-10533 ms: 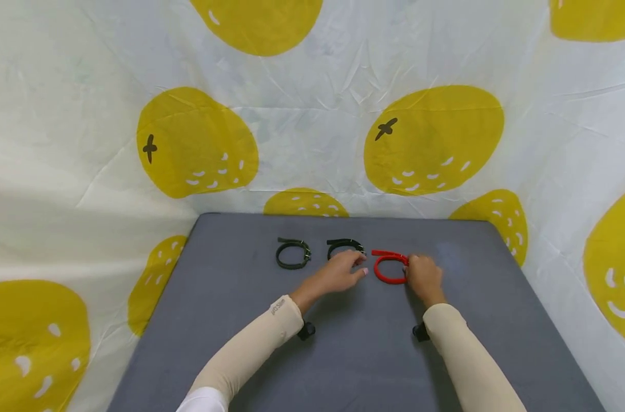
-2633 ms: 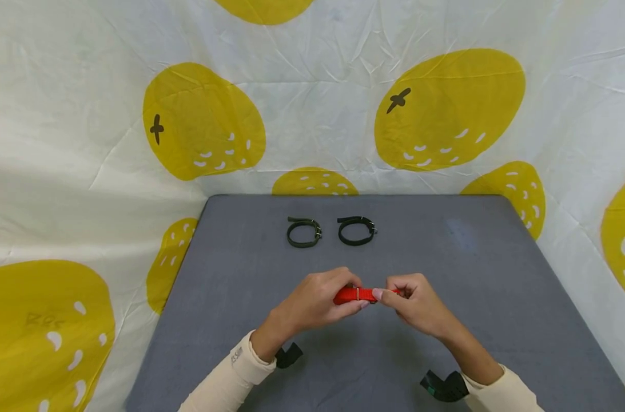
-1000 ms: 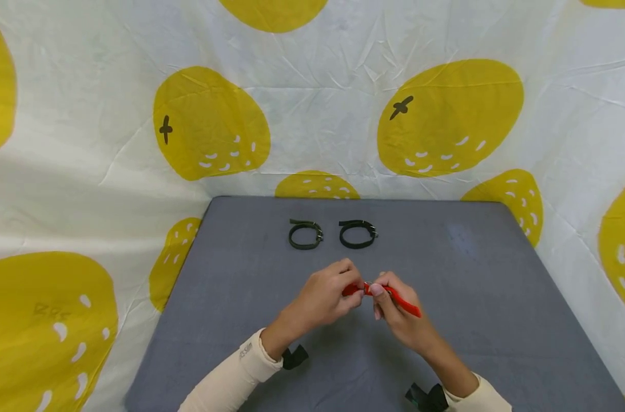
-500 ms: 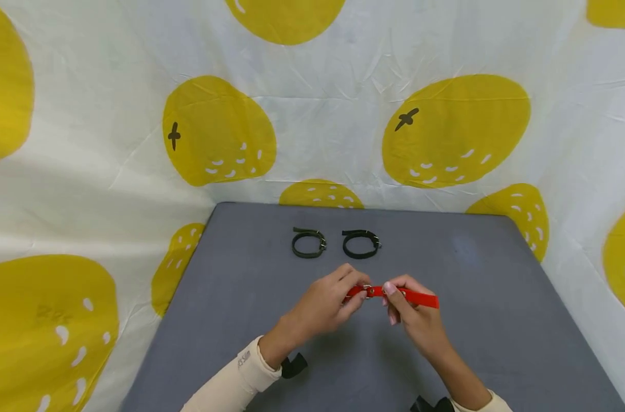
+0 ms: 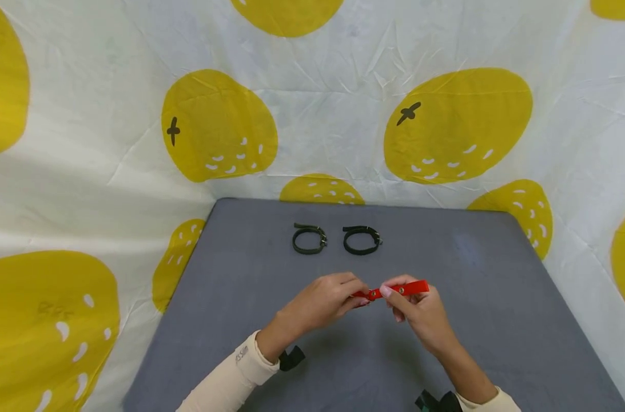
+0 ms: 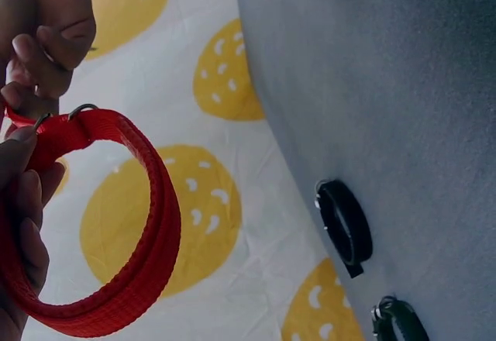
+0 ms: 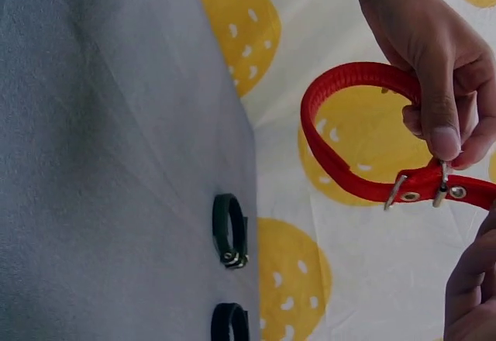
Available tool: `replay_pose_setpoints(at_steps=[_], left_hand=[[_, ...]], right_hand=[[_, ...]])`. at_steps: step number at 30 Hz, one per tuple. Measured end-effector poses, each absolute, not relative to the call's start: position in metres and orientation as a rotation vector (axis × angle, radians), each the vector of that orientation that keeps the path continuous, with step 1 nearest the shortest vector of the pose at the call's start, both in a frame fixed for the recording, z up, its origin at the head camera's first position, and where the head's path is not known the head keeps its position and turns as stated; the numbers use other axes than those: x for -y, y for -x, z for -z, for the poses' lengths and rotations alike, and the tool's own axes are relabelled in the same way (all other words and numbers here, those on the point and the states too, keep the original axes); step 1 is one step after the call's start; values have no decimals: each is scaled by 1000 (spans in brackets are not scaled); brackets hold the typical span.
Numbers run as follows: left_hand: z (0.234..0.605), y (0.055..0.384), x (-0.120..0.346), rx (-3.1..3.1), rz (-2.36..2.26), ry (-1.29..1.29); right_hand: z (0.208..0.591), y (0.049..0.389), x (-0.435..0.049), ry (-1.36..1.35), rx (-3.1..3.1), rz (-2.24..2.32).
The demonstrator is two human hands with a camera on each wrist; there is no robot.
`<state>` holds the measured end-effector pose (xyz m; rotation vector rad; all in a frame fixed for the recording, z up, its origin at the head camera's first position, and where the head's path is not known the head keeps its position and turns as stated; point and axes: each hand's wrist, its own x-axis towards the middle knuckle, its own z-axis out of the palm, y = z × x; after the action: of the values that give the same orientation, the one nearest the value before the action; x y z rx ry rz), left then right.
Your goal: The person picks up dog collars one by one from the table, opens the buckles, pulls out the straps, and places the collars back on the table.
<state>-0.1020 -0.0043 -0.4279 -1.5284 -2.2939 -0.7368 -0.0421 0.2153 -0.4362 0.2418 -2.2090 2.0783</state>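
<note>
A red webbing collar (image 5: 418, 287) is held above the table between both hands, its loop standing round in the right wrist view. My left hand (image 5: 325, 300) grips the loop beside the metal buckle (image 7: 442, 186), the thumb at the buckle's prong. The strap passes through the buckle and shows metal eyelets (image 7: 458, 192). My right hand (image 5: 420, 315) pinches the free strap between thumb and fingers, and the strap end sticks out past it to the right. In the head view the left fingers hide most of the loop.
Farther back on the grey table (image 5: 250, 252) lie two buckled collars, a dark green one (image 5: 306, 251) at left and a black one (image 5: 360, 252) at right. A white cloth (image 5: 333, 120) with yellow fruit prints hangs behind and beside the table.
The red collar, earlier lying beside the black one, has been lifted and brought nearer. In the last second its free end has swung from slanting down to slanting slightly up in the right hand.
</note>
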Motion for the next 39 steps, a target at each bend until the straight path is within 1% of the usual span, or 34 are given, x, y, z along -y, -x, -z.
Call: replay_pose_setpoints(at_steps=[5, 9, 12, 16, 20, 23, 29, 33, 39], left_hand=[[426, 103, 6, 2310, 733, 1526], [424, 104, 8, 2330, 789, 1512], [421, 104, 9, 2338, 838, 1486], [419, 103, 10, 2325, 940, 1457], [416, 102, 9, 2310, 1110, 1438], [414, 102, 8, 2340, 1269, 1418], [408, 101, 8, 2384, 1509, 1390], [406, 98, 8, 2456, 1560, 1380], [408, 99, 4, 2500, 1427, 1449]], right_hand=[[434, 47, -217, -395, 2247, -2004], [434, 49, -220, -549, 2190, -2041], [436, 49, -224, -584, 2223, -2038], [440, 49, -228, -563, 2410, -2013], [445, 52, -231, -692, 2531, -2093], [448, 53, -233, -789, 2449, -2298], [451, 53, -231, -812, 2108, -2629], [451, 52, -228, -752, 2029, -2674], [450, 51, -223, -846, 1957, -2652]])
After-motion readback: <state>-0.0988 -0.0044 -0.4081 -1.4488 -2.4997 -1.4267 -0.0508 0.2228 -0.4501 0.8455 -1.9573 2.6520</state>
